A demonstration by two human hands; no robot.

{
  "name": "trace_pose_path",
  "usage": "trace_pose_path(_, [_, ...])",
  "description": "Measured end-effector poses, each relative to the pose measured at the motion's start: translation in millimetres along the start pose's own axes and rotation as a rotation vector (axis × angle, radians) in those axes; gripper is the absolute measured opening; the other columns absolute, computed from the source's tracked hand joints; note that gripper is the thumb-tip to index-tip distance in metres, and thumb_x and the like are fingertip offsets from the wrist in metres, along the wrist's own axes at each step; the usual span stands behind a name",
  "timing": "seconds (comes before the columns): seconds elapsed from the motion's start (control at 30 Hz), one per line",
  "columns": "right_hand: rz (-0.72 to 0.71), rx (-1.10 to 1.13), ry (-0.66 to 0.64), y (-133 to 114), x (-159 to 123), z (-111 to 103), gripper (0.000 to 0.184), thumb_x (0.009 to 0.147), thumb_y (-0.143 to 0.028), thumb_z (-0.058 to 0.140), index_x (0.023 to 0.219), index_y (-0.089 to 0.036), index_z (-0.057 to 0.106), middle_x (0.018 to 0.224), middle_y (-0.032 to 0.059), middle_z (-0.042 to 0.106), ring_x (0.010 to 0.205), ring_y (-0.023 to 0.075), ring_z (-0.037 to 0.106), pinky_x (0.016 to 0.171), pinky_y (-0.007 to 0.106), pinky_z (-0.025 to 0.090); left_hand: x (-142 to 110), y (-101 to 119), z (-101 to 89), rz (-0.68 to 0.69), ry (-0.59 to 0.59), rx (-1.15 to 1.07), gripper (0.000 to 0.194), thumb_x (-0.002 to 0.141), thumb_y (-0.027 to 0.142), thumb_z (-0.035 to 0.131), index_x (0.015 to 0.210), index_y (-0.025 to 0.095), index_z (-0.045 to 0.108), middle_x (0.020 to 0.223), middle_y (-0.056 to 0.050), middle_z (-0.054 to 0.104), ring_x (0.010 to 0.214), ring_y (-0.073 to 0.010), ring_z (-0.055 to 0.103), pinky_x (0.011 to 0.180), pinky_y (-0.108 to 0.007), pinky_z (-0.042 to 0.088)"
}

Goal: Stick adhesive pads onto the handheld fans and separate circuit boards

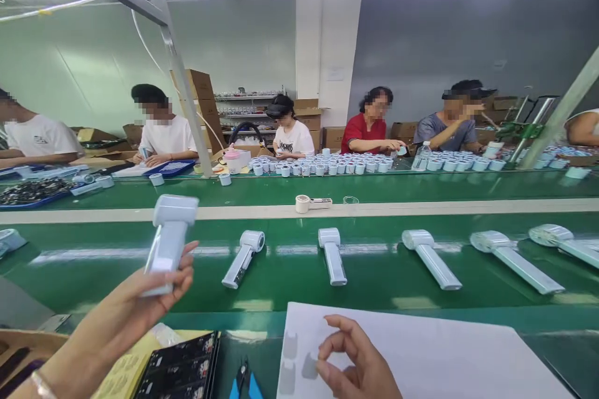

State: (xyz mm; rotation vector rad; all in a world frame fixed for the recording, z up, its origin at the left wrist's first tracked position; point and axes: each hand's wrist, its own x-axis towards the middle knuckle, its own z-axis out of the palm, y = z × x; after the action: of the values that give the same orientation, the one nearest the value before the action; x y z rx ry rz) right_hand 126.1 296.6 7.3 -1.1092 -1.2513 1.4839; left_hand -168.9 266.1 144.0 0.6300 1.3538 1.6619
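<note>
My left hand (140, 305) is closed around the handle of a white hand-held device (167, 240), held upright above the green conveyor belt (299, 274). My right hand (355, 358) rests on a white sheet (421, 349) at the near edge, fingers curled and pinching a small translucent sticker (309, 365). Two more stickers (290, 344) lie on the sheet beside it. Several identical white devices (243, 257) lie in a row on the belt beyond my hands.
A black tray of parts (180, 365) and blue-handled pliers (243, 380) lie at the near edge. Across the belt, several seated people work behind rows of small white cylindrical parts (327, 167). A slanted metal post (178, 68) rises at left, cardboard boxes behind.
</note>
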Motion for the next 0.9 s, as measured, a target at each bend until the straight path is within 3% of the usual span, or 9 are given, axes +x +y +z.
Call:
trace_pose_path(0.07, [-0.039,-0.001,-0.007,-19.5,-10.0,0.7,0.051,0.067,-0.041,0.079,0.111,-0.022,0.062,0.076,-0.0015,0.064,0.055,0.0118,0.046,0.053,0.025,0.035,-41.1,-9.6,11.1,-0.089,-0.126,-0.059,0.06,0.063,-0.006,0.076,0.118,0.015,0.066,0.095,-0.007,0.071,0.069,-0.014,0.063,0.06,-0.024,0.058])
trace_pose_path(0.17, [-0.067,0.007,-0.059,-44.7,-28.6,0.2,0.048,0.072,-0.042,0.077,0.112,-0.022,0.062,0.078,-0.0023,0.064,0.058,0.0123,0.047,0.057,0.027,0.039,-93.2,-29.4,34.9,-0.244,-0.211,-0.223,0.039,0.075,0.031,0.079,0.108,0.012,0.072,0.087,-0.012,0.071,0.049,-0.0097,0.05,0.04,-0.021,0.046])
trace_pose_path(0.23, [-0.092,0.033,-0.105,-57.7,-42.9,-1.3,0.047,0.073,-0.042,0.078,0.113,-0.023,0.061,0.079,-0.0018,0.065,0.062,0.0136,0.053,0.058,0.027,0.04,-118.0,-42.9,56.1,-0.335,-0.17,-0.302,0.043,0.088,0.046,0.063,0.105,0.007,0.072,0.081,-0.014,0.07,0.043,-0.0084,0.046,0.035,-0.021,0.041])
trace_pose_path(0.3, [-0.118,0.067,-0.144,-67.1,-58.0,-2.9,0.047,0.073,-0.039,0.079,0.113,-0.023,0.06,0.079,-0.0007,0.067,0.073,0.0182,0.063,0.059,0.027,0.043,-134.3,-55.5,76.0,-0.387,-0.045,-0.335,0.036,0.095,0.036,0.053,0.105,0.005,0.07,0.083,-0.015,0.072,0.048,-0.0116,0.057,0.045,-0.023,0.052])
trace_pose_path(0.4, [-0.13,0.104,-0.201,-72.4,-78.9,-3.5,0.047,0.07,-0.033,0.08,0.111,-0.023,0.058,0.076,0.001,0.069,0.101,0.0269,0.069,0.066,0.028,0.05,-146.0,-75.3,93.4,-0.477,0.141,-0.39,0.018,0.095,0.018,0.055,0.102,0.006,0.067,0.081,-0.011,0.073,0.062,-0.0164,0.069,0.062,-0.028,0.061])
trace_pose_path(0.5, [-0.104,0.128,-0.255,-67.4,-93.7,-0.5,0.049,0.065,-0.027,0.08,0.109,-0.022,0.058,0.072,0.0015,0.071,0.116,0.0304,0.065,0.076,0.032,0.055,-149.8,-96.4,96.7,-0.518,0.22,-0.484,0.007,0.09,0.009,0.06,0.095,0.011,0.065,0.067,-0.004,0.068,0.051,-0.0127,0.065,0.049,-0.022,0.056])
trace_pose_path(0.7, [-0.03,0.126,-0.269,-58.0,-107.3,9.6,0.048,0.062,-0.02,0.077,0.106,-0.022,0.059,0.068,-0.0004,0.073,0.121,0.0299,0.065,0.099,0.041,0.051,-157.9,-112.2,102.2,-0.542,0.248,-0.647,0.006,0.09,0.008,0.059,0.091,0.013,0.062,0.064,-0.003,0.065,0.046,-0.0091,0.06,0.044,-0.018,0.051])
trace_pose_path(0.9, [0.011,0.079,-0.233,-67.1,-112.2,13.2,0.045,0.061,-0.02,0.074,0.104,-0.022,0.06,0.066,-0.0014,0.073,0.118,0.0289,0.066,0.102,0.041,0.05,-161.2,-110.4,106.9,-0.559,0.276,-0.64,0.01,0.091,0.01,0.057,0.083,0.015,0.058,0.058,-0.001,0.059,0.044,-0.0089,0.057,0.043,-0.018,0.05])
